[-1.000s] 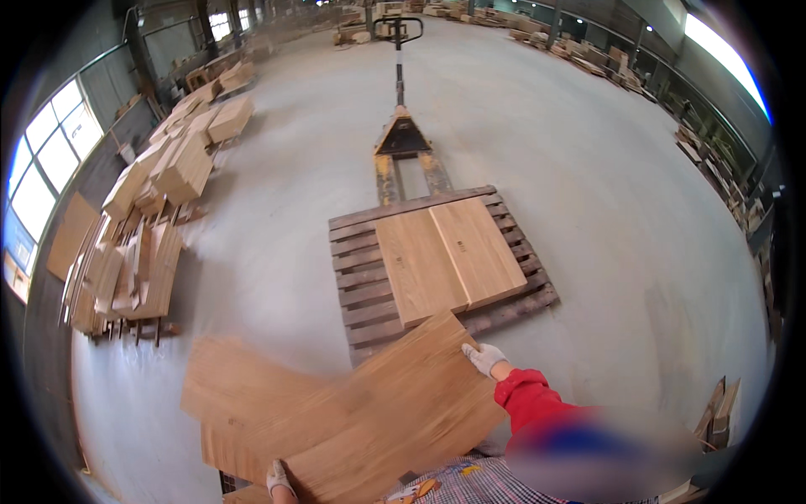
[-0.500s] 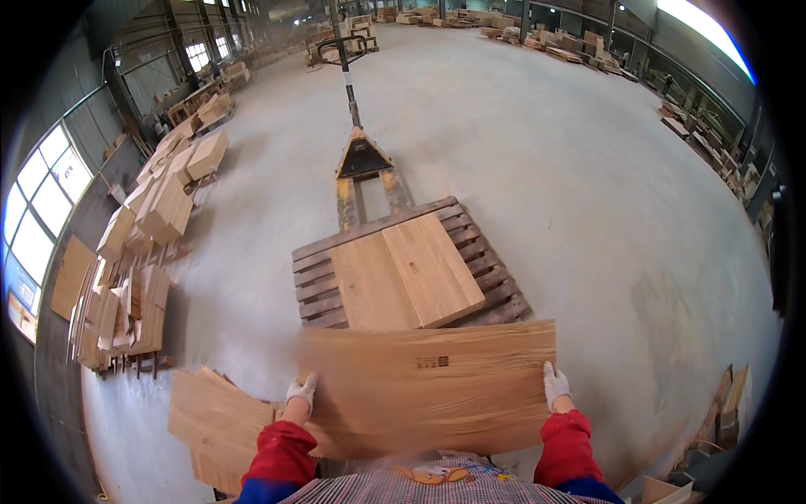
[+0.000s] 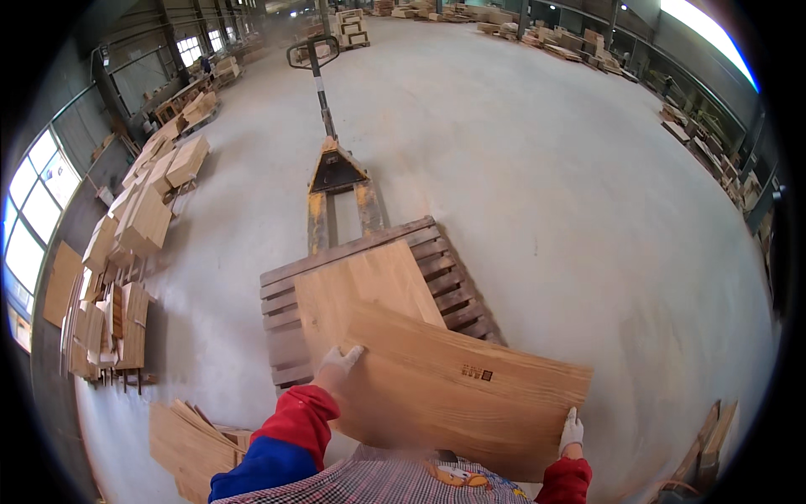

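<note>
A long wooden board point(image 3: 453, 391) with a small dark printed mark is held out in front of me, tilted so its right end sits lower and nearer. My left hand point(image 3: 338, 361), in a white glove, grips its left end. At the right edge my right hand point(image 3: 572, 433), gloved too, is closed on the board. Beyond it lies a slatted wooden pallet point(image 3: 457, 294) carrying wooden panels point(image 3: 369, 281), partly hidden behind the held board.
A pallet jack point(image 3: 337, 172) stands at the pallet's far side, its handle upright. Stacks of boards point(image 3: 144, 220) line the left wall. A pile of panels point(image 3: 189, 437) lies near my left arm, and timber point(image 3: 709, 441) leans at lower right.
The board has swung from nearly level to slanted, its left end going forward over the pallet's near side and its right end dropping. Both hands moved with it.
</note>
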Action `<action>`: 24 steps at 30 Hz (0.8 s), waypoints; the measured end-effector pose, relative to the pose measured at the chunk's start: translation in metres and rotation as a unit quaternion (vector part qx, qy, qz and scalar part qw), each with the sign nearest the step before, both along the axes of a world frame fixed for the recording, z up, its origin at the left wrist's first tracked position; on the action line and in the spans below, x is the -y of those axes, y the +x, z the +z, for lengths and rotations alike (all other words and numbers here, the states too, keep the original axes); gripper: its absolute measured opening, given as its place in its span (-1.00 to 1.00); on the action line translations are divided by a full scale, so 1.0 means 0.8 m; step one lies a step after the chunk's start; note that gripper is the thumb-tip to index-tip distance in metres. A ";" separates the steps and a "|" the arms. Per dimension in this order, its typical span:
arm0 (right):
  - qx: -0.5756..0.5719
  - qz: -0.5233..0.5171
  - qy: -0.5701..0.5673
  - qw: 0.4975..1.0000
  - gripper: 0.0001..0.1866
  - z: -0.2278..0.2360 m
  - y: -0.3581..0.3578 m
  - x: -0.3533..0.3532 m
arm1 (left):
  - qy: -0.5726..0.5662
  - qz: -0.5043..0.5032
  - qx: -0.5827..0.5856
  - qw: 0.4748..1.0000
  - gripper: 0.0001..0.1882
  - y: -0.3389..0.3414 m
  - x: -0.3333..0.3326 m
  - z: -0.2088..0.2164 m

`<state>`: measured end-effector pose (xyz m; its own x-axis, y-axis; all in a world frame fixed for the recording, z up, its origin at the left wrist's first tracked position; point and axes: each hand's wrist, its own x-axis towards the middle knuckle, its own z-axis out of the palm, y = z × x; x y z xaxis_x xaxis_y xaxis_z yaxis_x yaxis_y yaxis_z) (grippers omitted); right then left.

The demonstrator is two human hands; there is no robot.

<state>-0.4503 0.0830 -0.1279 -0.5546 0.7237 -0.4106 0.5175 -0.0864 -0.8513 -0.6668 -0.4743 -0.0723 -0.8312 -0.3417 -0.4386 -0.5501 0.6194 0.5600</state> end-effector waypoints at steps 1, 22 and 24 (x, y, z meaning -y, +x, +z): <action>0.006 0.008 -0.005 1.000 -0.42 0.002 -0.025 -0.010 | -0.012 0.006 0.018 1.000 -0.11 -0.009 -0.005 -0.009; 0.066 0.485 0.025 0.872 -0.41 0.016 -0.564 0.013 | 0.052 0.404 0.008 0.913 -0.48 0.156 -0.068 -0.119; 0.139 0.525 0.127 0.830 -0.40 0.048 -0.601 0.061 | 0.050 0.424 -0.039 0.904 -0.46 0.179 -0.081 -0.143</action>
<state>-0.9310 0.0344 -0.0895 -0.8435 -0.0155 -0.5369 0.3738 0.7008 -0.6076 -0.5234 -0.4098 -0.1867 -0.3192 -0.8317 -0.4544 -0.7597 -0.0621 0.6473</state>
